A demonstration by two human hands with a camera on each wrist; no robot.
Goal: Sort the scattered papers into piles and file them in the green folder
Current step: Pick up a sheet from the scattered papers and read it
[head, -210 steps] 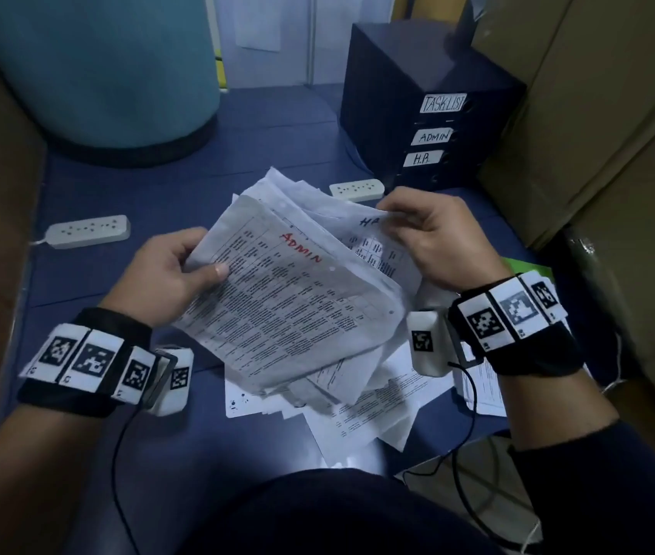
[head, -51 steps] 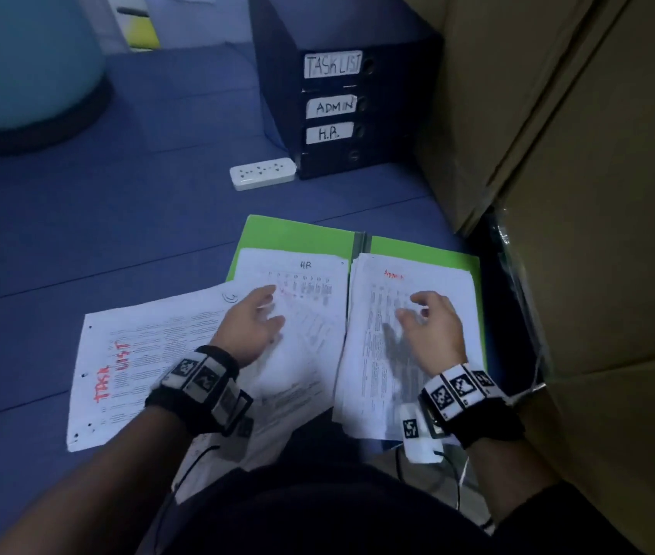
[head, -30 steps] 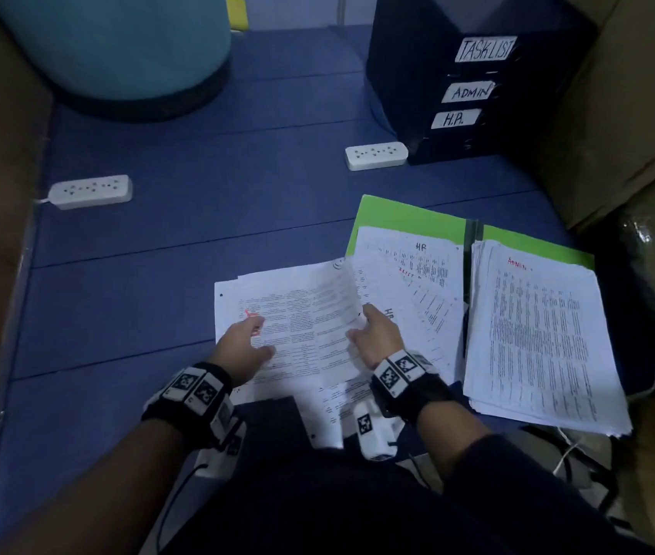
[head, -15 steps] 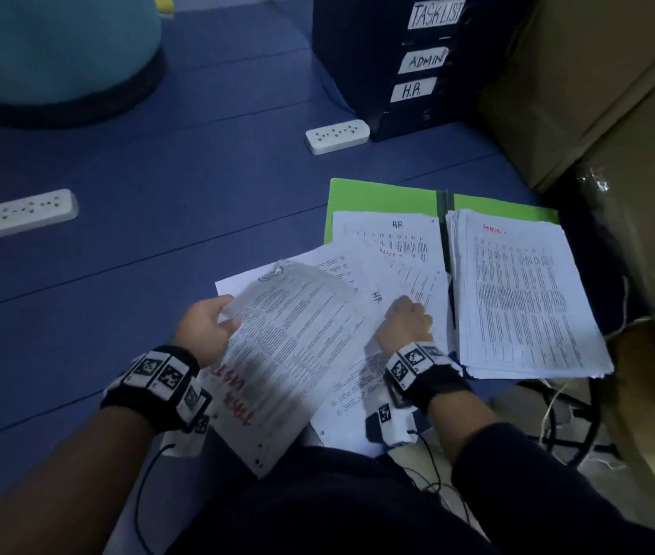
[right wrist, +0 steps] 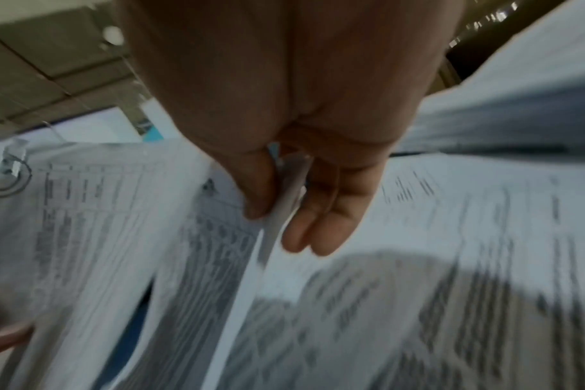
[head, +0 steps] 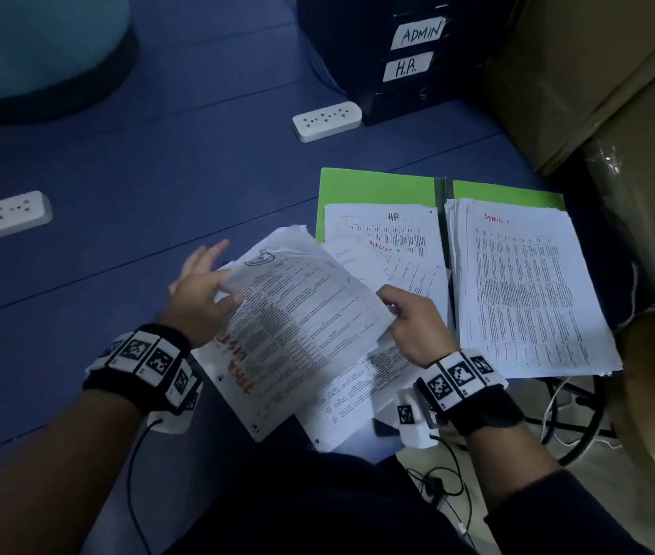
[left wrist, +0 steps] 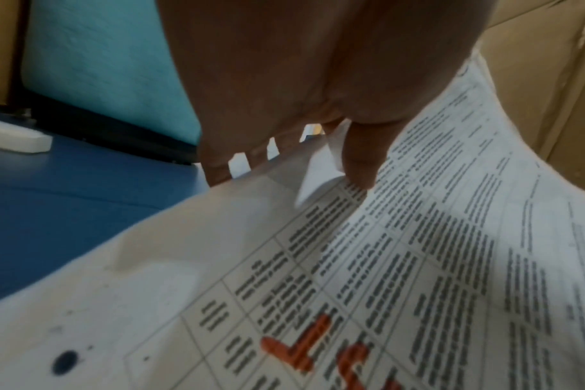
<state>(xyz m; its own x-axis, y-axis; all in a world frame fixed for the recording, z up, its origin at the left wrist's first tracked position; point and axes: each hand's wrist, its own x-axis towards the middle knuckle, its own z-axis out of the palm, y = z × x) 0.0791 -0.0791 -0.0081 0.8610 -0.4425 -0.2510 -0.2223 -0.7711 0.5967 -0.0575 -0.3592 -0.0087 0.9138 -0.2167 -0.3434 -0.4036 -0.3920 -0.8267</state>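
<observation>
The green folder [head: 378,185] lies open on the blue floor. A pile headed HR [head: 388,228] rests on its left half and a thick pile headed ADMIN [head: 526,290] on its right half. In front of it I hold a tilted stack of task list papers [head: 298,314] with red lettering, lifted off the floor. My left hand [head: 214,274] grips its left edge, thumb on top and fingers underneath [left wrist: 361,163]. My right hand [head: 392,304] pinches the right edge between thumb and fingers [right wrist: 284,208]. More loose sheets [head: 350,394] lie under the stack.
A dark drawer unit [head: 358,54] labelled ADMIN and H.R. stands behind the folder. Two white power strips [head: 326,120] [head: 1,218] lie on the floor. A teal drum [head: 37,46] sits at back left, cardboard boxes [head: 598,74] on the right, cables [head: 558,414] near my right wrist.
Both hands have gathered the task list sheets and raised them off the floor. My right hand went from resting on the papers to pinching the stack's right edge.
</observation>
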